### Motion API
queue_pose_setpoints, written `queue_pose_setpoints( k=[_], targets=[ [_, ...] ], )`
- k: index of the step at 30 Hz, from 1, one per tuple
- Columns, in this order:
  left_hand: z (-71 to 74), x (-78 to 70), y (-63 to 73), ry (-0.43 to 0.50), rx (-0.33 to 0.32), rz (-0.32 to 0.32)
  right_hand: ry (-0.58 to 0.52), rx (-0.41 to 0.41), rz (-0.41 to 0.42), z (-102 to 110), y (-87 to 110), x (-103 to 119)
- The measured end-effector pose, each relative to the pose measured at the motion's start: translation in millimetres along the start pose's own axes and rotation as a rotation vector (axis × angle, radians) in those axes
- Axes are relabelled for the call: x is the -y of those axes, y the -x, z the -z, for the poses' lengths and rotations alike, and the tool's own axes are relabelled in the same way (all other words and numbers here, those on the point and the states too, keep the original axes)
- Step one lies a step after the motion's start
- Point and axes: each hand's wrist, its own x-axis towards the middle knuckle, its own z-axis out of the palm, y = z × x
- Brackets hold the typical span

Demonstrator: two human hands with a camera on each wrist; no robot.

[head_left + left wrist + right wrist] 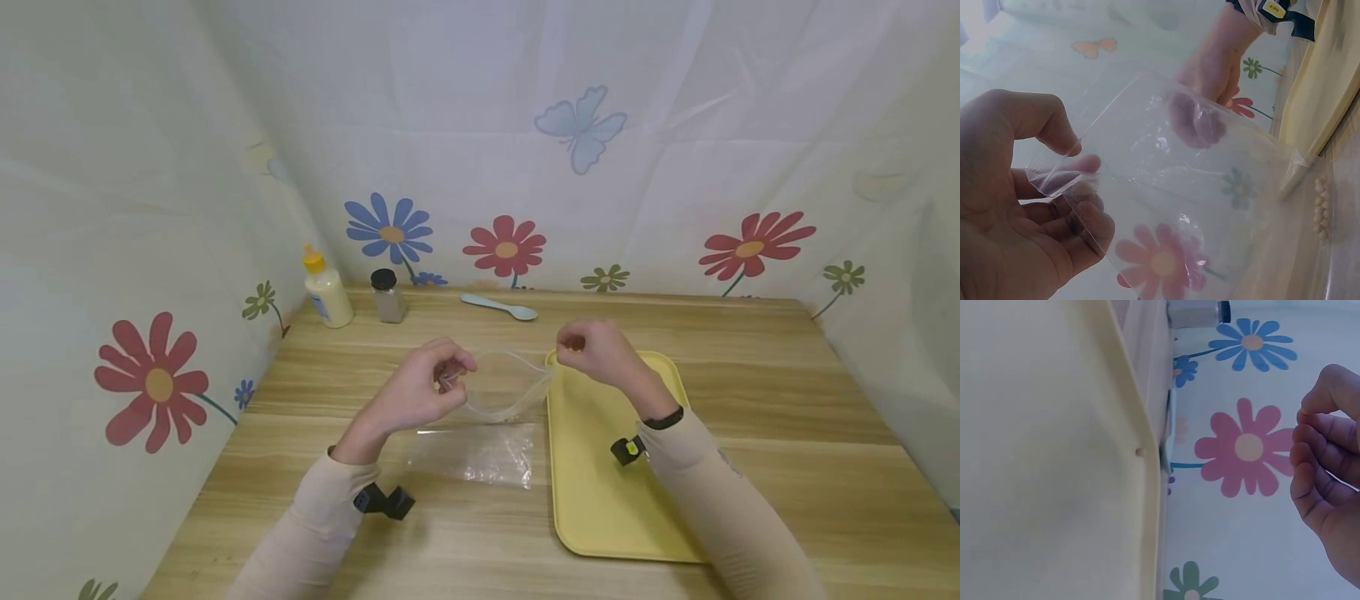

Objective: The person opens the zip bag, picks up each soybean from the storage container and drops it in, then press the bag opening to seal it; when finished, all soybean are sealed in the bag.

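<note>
My left hand (423, 379) pinches one edge of a clear plastic zip bag (1166, 187), whose mouth gapes in the head view. At the bag's bottom lie several small pale beads (1320, 212). Beside the bag's right end is my right hand (600, 354), over the far end of a yellow tray (607, 500). Its fingers (1313, 487) are curled and the thumb meets the index finger; no object shows between them, though something tiny could be hidden. A single small bead (1140, 452) sits in the tray's corner.
Another clear plastic bag (480, 454) lies flat on the wooden table (787, 400) left of the tray. At the back stand a yellow-capped bottle (330, 296) and a black-lidded jar (388, 300), with a light blue spoon (498, 307) lying to their right. A flowered curtain (637, 208) hangs behind.
</note>
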Motion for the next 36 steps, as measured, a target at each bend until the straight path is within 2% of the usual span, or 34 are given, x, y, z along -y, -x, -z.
queue_pose_setpoints(
  k=[7, 16, 25, 36],
  targets=[
    [-0.7, -0.1, -0.3, 0.002, -0.001, -0.004, -0.019, -0.043, 0.02, 6.5, 5.2, 16.2],
    [-1.6, 0.4, -0.8, 0.005, -0.003, -0.015, -0.08, -0.183, 0.149, 12.3, 12.0, 32.9],
    [-2.3, -0.4, -1.3, 0.006, -0.008, -0.023, -0.138, -0.284, 0.25, 13.6, 19.7, 41.6],
    [-1.9, -2.5, -0.3, 0.019, -0.003, -0.016, -0.176, -0.321, 0.315, 18.4, 23.9, 56.1]
  ],
)
